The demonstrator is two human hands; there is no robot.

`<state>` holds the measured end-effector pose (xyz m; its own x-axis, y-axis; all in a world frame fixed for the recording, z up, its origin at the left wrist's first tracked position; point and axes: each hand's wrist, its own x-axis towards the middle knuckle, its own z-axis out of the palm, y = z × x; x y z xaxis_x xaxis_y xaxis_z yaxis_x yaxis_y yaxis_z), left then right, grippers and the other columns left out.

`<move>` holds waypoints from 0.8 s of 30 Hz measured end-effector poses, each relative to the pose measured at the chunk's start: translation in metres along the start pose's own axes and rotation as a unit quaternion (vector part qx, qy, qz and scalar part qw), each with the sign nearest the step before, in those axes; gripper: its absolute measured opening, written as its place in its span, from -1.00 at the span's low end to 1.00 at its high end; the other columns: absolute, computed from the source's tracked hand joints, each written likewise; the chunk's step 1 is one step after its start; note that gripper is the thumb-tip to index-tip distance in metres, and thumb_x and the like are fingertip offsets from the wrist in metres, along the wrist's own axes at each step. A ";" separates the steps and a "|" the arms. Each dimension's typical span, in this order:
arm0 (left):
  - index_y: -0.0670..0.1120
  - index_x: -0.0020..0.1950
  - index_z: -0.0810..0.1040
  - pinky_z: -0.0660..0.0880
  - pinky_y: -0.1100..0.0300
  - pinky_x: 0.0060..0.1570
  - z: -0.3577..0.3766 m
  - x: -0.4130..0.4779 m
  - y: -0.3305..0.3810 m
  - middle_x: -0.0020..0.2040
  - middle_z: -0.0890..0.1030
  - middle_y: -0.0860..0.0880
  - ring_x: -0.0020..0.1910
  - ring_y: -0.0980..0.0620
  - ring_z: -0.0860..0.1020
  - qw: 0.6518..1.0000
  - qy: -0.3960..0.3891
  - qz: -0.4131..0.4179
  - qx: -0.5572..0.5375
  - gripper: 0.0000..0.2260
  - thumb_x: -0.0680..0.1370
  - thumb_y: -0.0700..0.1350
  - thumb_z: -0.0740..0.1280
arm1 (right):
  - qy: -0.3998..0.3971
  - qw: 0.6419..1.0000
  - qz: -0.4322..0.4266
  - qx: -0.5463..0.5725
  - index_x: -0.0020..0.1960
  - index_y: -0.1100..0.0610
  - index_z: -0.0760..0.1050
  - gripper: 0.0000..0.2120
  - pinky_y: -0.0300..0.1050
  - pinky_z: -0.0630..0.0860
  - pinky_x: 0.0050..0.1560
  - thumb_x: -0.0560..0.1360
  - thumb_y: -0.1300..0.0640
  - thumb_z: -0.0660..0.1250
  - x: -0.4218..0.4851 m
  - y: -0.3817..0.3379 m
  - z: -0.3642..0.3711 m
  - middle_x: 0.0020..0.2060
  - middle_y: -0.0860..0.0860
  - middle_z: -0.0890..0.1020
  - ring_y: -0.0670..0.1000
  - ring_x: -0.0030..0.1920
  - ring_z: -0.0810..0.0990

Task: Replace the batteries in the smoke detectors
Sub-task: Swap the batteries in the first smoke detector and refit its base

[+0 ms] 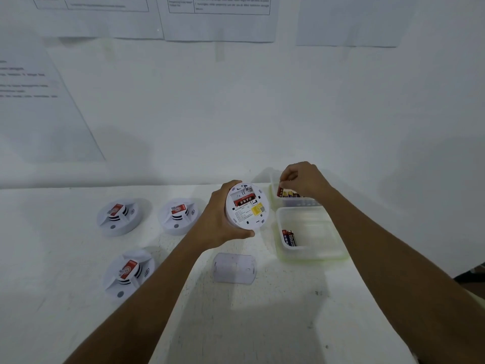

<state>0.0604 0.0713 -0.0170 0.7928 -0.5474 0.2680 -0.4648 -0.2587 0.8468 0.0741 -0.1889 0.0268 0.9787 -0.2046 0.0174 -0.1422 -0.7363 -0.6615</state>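
A smoke detector (248, 207) is gripped around its rim by the left hand (220, 219) and held tilted above the table (262, 324), its back shown. A battery (280, 191) in the far tub (296, 203) is pinched by the right hand (304, 179). A cover (234, 267) is seen lying nearby.

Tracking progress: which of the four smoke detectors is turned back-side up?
The detector gripped in the left hand, its red battery showing; the other three lie front-up on the table.
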 end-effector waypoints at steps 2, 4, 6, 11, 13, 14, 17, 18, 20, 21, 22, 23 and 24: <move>0.25 0.30 0.25 0.43 0.24 0.24 0.001 -0.002 0.003 0.25 0.44 0.16 0.28 0.11 0.41 1.000 0.000 -0.004 0.005 -0.18 0.16 0.08 0.61 | 0.041 0.995 -0.025 0.082 0.00 0.14 0.65 -0.87 -0.36 0.42 -0.38 0.45 0.21 0.48 -0.019 -0.012 -0.007 -0.16 0.04 0.69 -0.08 -0.24 0.59; 0.25 0.28 0.26 0.42 0.29 0.23 0.003 -0.004 0.007 0.23 0.44 0.20 0.27 0.15 0.41 1.000 -0.001 -0.004 0.004 -0.20 0.17 0.04 0.61 | 0.063 0.985 -0.048 0.153 0.03 0.12 0.66 -0.87 -0.38 0.42 -0.39 0.48 0.21 0.45 -0.043 -0.027 -0.012 -0.21 -0.01 0.68 -0.12 -0.28 0.60; 0.25 0.26 0.28 0.41 0.42 0.16 0.005 -0.005 0.010 0.20 0.45 0.25 0.24 0.22 0.42 1.000 -0.002 0.003 0.004 -0.22 0.18 0.01 0.62 | 0.055 0.975 -0.073 0.201 0.00 0.12 0.66 -0.90 -0.31 0.49 -0.33 0.48 0.23 0.45 -0.067 -0.043 -0.013 -0.26 -0.02 0.68 -0.13 -0.31 0.61; 0.27 0.21 0.27 0.37 0.56 0.04 0.011 -0.009 0.022 0.12 0.45 0.30 0.16 0.35 0.44 1.000 -0.011 0.015 0.022 -0.28 0.20 0.06 0.60 | 0.033 0.971 -0.098 0.217 -0.03 0.14 0.63 -0.91 -0.14 0.60 -0.12 0.47 0.25 0.45 -0.106 -0.070 0.005 -0.22 0.03 0.72 -0.06 -0.21 0.71; 0.29 0.20 0.28 0.37 0.56 0.03 0.012 -0.013 0.024 0.11 0.46 0.30 0.13 0.34 0.46 0.999 -0.017 0.018 0.026 -0.31 0.20 0.14 0.58 | 0.042 0.974 -0.114 0.189 -0.07 0.12 0.64 -0.91 -0.05 0.65 -0.09 0.46 0.26 0.46 -0.113 -0.074 0.016 -0.21 0.03 0.72 -0.06 -0.20 0.72; 0.28 0.19 0.29 0.37 0.56 0.02 0.012 -0.017 0.025 0.10 0.46 0.30 0.12 0.34 0.47 0.999 -0.019 0.017 0.026 -0.33 0.19 0.18 0.55 | 0.041 0.975 -0.127 0.179 -0.08 0.12 0.64 -0.92 -0.02 0.66 -0.08 0.45 0.26 0.47 -0.116 -0.076 0.021 -0.20 0.02 0.72 -0.06 -0.19 0.72; 0.23 0.12 0.32 0.34 0.57 0.03 0.010 -0.027 0.027 0.02 0.49 0.34 0.09 0.41 0.46 0.999 -0.018 0.016 0.029 -0.42 0.18 0.24 0.46 | 0.025 0.974 -0.169 0.152 -0.09 0.09 0.68 -0.90 -0.10 0.64 -0.05 0.42 0.24 0.50 -0.124 -0.080 0.034 -0.14 -0.02 0.70 -0.10 -0.16 0.69; 0.21 0.08 0.33 0.33 0.57 0.03 0.008 -0.029 0.029 -0.03 0.53 0.37 0.08 0.45 0.45 0.999 -0.018 0.019 0.035 -0.46 0.18 0.25 0.42 | 0.024 0.973 -0.181 0.142 -0.09 0.09 0.69 -0.90 -0.15 0.62 -0.05 0.41 0.24 0.51 -0.127 -0.083 0.038 -0.13 -0.04 0.69 -0.11 -0.16 0.67; 0.18 0.06 0.39 0.40 0.49 0.06 0.004 -0.036 0.032 0.01 0.56 0.38 0.09 0.36 0.50 0.999 -0.010 0.028 0.028 -0.50 0.19 0.18 0.46 | 0.038 0.973 -0.189 0.124 -0.06 0.07 0.67 -0.86 -0.20 0.55 -0.07 0.39 0.18 0.53 -0.131 -0.087 0.045 -0.12 -0.05 0.66 -0.11 -0.15 0.64; 0.19 0.10 0.43 0.47 0.38 0.09 0.002 -0.040 0.032 0.04 0.59 0.28 0.11 0.22 0.55 0.999 -0.003 0.040 0.019 -0.48 0.20 0.11 0.52 | 0.054 0.977 -0.179 0.105 0.00 0.03 0.65 -0.78 -0.20 0.51 -0.05 0.37 0.10 0.55 -0.131 -0.089 0.048 -0.08 -0.05 0.63 -0.09 -0.10 0.60; 0.24 0.15 0.43 0.52 0.28 0.11 -0.001 -0.044 0.035 0.06 0.59 0.18 0.11 0.11 0.57 0.999 0.004 0.054 0.008 -0.42 0.20 0.06 0.56 | 0.070 0.982 -0.155 0.080 0.08 -0.02 0.61 -0.67 -0.19 0.48 -0.01 0.34 0.01 0.56 -0.131 -0.090 0.050 -0.01 -0.06 0.60 -0.08 -0.02 0.55; 0.32 0.17 0.41 0.53 0.23 0.12 -0.003 -0.050 0.039 0.08 0.58 0.14 0.11 0.07 0.57 0.998 0.009 0.065 0.003 -0.38 0.20 0.05 0.57 | 0.073 0.988 -0.122 0.068 0.16 -0.07 0.55 -0.55 -0.17 0.47 0.04 0.31 -0.07 0.57 -0.132 -0.091 0.052 0.07 -0.07 0.56 -0.07 0.05 0.50; 0.39 0.17 0.38 0.53 0.22 0.13 -0.006 -0.054 0.041 0.08 0.56 0.12 0.11 0.07 0.56 0.997 0.014 0.072 0.002 -0.36 0.20 0.05 0.57 | 0.059 0.991 -0.085 0.084 0.23 -0.10 0.50 -0.45 -0.14 0.49 0.07 0.29 -0.11 0.57 -0.133 -0.092 0.052 0.13 -0.08 0.54 -0.07 0.10 0.48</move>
<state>0.0007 0.0946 0.0059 0.7283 -0.5565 0.3998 -0.5765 -0.1823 0.7965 -0.0355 -0.0602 0.0463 0.9607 -0.1684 0.2208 0.0599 -0.6508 -0.7569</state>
